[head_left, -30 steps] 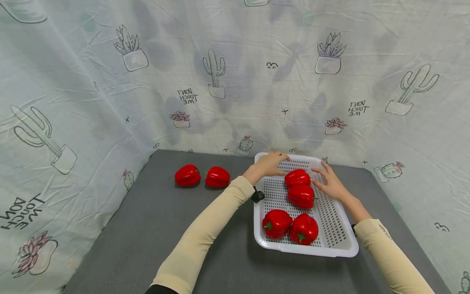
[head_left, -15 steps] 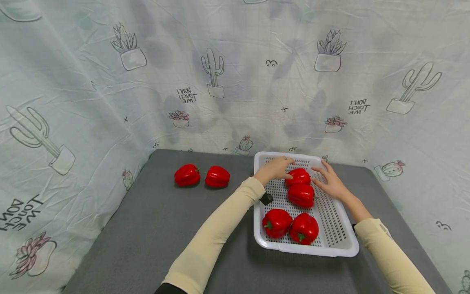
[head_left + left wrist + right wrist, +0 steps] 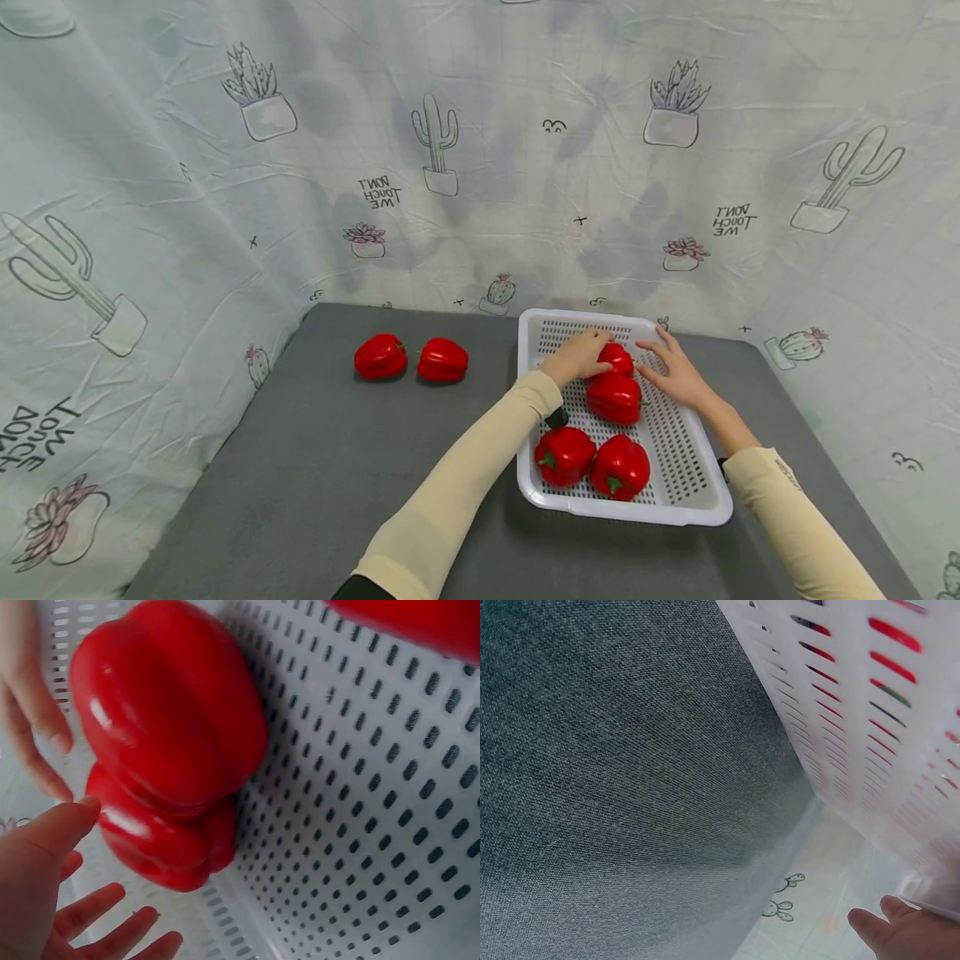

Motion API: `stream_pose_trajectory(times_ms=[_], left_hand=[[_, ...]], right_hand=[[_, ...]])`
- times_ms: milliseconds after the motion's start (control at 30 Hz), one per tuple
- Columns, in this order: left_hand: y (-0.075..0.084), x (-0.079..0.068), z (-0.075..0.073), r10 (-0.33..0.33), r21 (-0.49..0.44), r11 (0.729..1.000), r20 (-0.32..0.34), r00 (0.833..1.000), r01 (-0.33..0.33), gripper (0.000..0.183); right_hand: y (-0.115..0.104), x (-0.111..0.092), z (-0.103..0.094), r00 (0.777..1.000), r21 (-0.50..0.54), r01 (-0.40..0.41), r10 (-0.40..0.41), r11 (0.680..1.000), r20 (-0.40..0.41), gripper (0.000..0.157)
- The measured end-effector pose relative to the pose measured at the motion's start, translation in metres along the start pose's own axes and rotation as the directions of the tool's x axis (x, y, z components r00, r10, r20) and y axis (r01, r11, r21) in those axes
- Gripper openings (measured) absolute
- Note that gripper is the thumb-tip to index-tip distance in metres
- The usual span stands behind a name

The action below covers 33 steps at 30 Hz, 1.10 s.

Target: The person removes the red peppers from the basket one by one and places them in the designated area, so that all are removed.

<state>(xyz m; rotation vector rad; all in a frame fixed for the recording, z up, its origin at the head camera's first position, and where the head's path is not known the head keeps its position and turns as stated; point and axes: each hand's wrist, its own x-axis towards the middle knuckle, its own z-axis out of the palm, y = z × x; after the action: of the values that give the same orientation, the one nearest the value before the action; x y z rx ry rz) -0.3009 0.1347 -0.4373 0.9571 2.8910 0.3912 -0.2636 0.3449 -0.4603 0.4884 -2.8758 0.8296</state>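
Note:
A white perforated plastic basket (image 3: 626,514) holds several red bell peppers. My left hand (image 3: 577,358) reaches inside over the farthest bell pepper (image 3: 618,358), fingers extended and thumb apart. In the left wrist view the thumb tip overlaps the edge of that pepper (image 3: 165,851), with the other fingers spread beyond it. A second bell pepper (image 3: 615,398) lies against it. My right hand (image 3: 678,379) is at the basket's right side, fingers spread toward the same peppers and holding nothing. Its fingertips (image 3: 866,922) show beyond the basket wall (image 3: 855,712) in the right wrist view.
Two more bell peppers (image 3: 565,457) (image 3: 620,468) sit at the basket's near end. Left of the basket, two others (image 3: 381,357) (image 3: 442,360) lie on the grey tabletop (image 3: 300,467). A printed cactus cloth (image 3: 480,167) hangs behind and around the table.
My left hand has moved rightward and slightly nearer, from the basket's far left corner to over the farthest bell pepper. My right hand and the peppers have stayed in place.

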Motion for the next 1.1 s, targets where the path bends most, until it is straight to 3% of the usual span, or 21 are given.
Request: stream_pose_trajectory(times_ms=[367, 600, 1100], left_hand=[[0.005, -0.004, 0.012, -0.044, 0.04, 0.998, 0.006, 0.999, 0.043, 0.055], [0.007, -0.008, 0.018, -0.054, -0.009, 0.998, 0.01, 0.998, 0.054, 0.058], [0.008, -0.008, 0.019, -0.064, 0.001, 0.998, 0.037, 0.997, 0.064, 0.069]], right_hand=[[-0.003, -0.006, 0.004, 1.0, -0.001, -0.002, 0.002, 1.0, -0.02, 0.051], [-0.007, -0.011, 0.007, 0.999, 0.003, -0.016, 0.016, 1.0, -0.031, 0.05], [-0.008, -0.012, 0.004, 1.0, 0.013, -0.03, 0.03, 0.999, -0.002, 0.052]])
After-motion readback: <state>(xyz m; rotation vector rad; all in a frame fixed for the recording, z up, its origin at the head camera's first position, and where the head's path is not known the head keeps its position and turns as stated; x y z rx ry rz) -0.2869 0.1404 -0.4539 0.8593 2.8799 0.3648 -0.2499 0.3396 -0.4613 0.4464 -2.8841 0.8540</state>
